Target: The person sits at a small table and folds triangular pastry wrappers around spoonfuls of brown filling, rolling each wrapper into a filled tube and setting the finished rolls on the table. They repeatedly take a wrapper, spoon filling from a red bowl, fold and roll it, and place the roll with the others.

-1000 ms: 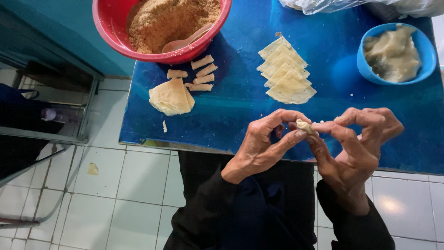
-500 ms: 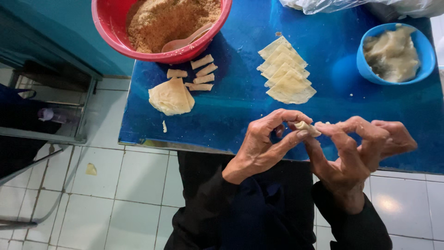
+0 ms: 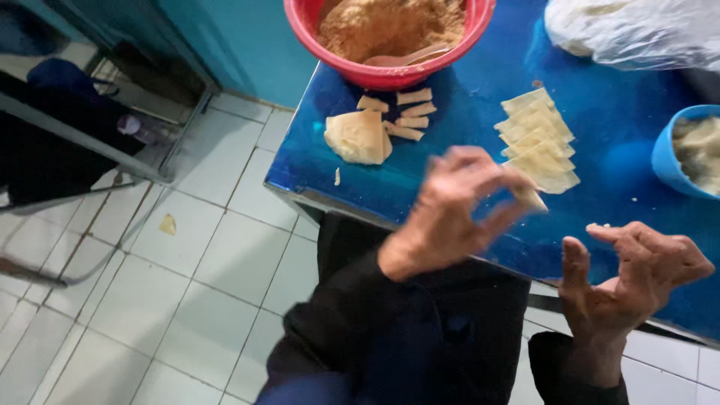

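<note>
The small folded pastry piece (image 3: 531, 198) sits pinched at the fingertips of the left hand (image 3: 450, 217), raised over the near edge of the blue table (image 3: 450, 142) — the hand is blurred, so the exact pinch is hard to read. The right hand (image 3: 626, 281) hangs just beside it, fingers spread and curled, gripping nothing. To do this well, I would judge that the piece wants a light pinch on its sealed edge only (a hard squeeze could push the filling out) and a flat landing next to its fellows.

Just beyond lies a row of overlapping pale wrappers (image 3: 538, 142); further left, a stack of wrappers (image 3: 358, 137) and a few finished rolls (image 3: 405, 112). A red bowl (image 3: 375, 71) at the far edge holds brown crumbly filling with a spoon (image 3: 409, 58) in it. A blue bowl (image 3: 664, 157) on the right holds pale dough or paste — which, I cannot tell. A clear plastic bag (image 3: 630, 34) holds something whitish.
</note>
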The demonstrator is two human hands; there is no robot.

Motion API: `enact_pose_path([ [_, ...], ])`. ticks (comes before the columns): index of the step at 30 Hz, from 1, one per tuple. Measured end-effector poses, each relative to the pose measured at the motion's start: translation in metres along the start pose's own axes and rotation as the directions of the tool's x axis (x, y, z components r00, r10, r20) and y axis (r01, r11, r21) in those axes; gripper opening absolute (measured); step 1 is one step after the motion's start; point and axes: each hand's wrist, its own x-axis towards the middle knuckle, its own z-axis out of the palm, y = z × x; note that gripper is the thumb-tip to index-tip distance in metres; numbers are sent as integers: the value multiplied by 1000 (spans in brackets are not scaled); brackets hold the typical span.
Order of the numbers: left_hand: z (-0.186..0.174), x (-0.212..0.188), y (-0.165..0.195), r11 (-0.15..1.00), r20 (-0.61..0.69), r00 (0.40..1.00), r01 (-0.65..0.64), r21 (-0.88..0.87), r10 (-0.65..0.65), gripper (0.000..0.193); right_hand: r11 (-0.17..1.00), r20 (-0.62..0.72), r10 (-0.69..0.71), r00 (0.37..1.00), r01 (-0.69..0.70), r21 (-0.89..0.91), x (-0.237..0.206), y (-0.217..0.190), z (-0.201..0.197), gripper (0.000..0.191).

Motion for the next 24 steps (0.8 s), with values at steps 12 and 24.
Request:
enact_pose_path([
  [12,-81,20,-80,701,-126,992,89,707,2,20,981,237,-40,971,83,-175,47,-27,-15,9],
  [24,-63,23,-86,786,-126,991,48,616,38,33,795,410,-343,845,494,-353,119,-4,49,12],
])
